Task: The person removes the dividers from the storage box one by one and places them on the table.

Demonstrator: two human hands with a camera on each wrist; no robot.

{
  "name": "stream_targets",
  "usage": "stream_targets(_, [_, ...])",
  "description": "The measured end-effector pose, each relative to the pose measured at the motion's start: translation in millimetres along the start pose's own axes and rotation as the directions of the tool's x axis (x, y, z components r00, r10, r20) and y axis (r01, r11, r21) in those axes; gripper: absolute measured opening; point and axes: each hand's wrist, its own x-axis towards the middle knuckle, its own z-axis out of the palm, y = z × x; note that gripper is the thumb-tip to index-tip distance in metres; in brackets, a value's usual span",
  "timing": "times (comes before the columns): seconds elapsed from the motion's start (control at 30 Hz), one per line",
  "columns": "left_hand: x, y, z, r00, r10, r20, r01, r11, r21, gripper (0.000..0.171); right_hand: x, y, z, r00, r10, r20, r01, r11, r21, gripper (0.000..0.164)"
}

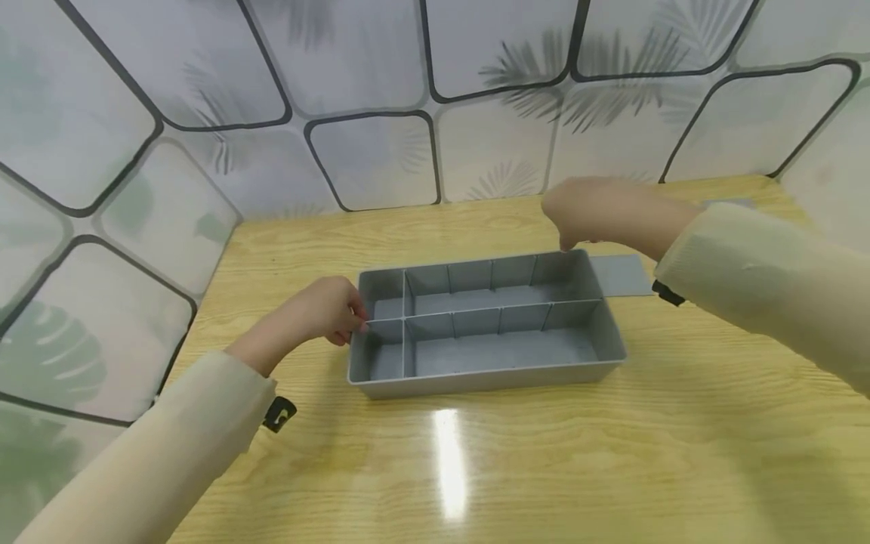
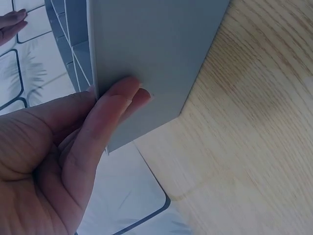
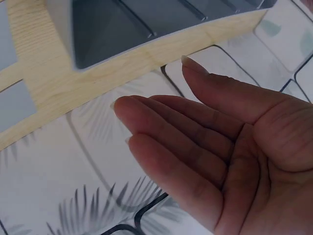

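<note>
A grey plastic organizer box [image 1: 489, 380] sits on the table, split by a lengthwise divider [image 1: 503, 310] and a crosswise divider [image 1: 405, 344] near its left end. My left hand [image 1: 326, 311] pinches the rim of the left end wall. In the left wrist view the thumb is on the inner side and fingers [image 2: 110, 112] lie against the outer face. Over the box's back right corner hovers my right hand [image 1: 587, 211], apart from it. Its fingers [image 3: 181, 156] are relaxed and slightly bent in the right wrist view, holding nothing.
A flat grey panel [image 1: 621, 276] lies on the wooden table [image 1: 544, 453] at the box's right, and part of another panel [image 1: 730, 202] shows behind the right forearm. A patterned wall covering [image 1: 381, 166] rises along the table's back and left edges.
</note>
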Motion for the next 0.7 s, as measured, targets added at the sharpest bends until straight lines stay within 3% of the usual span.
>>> stream_targets(0.2, [-0.2,2.9,0.1,1.000,-0.002,0.005,0.002,1.000,0.028,0.013,15.0,-22.5,-2.9,0.999,-0.027,-0.034,0.025,0.996,-0.084,0.013])
stream_targets(0.5, [1.0,1.8,-0.7,1.000,-0.012,0.016,0.012,1.000,0.006,0.015,34.5,-52.3,-4.5,0.993,-0.106,-0.056,0.099,0.987,-0.124,0.017])
stream_targets(0.7, [-0.6,2.5,-2.3,0.999,-0.029,0.022,0.029,1.000,-0.004,0.016,43.9,-68.5,-2.0,0.983,-0.178,-0.048,0.170,0.975,-0.140,0.011])
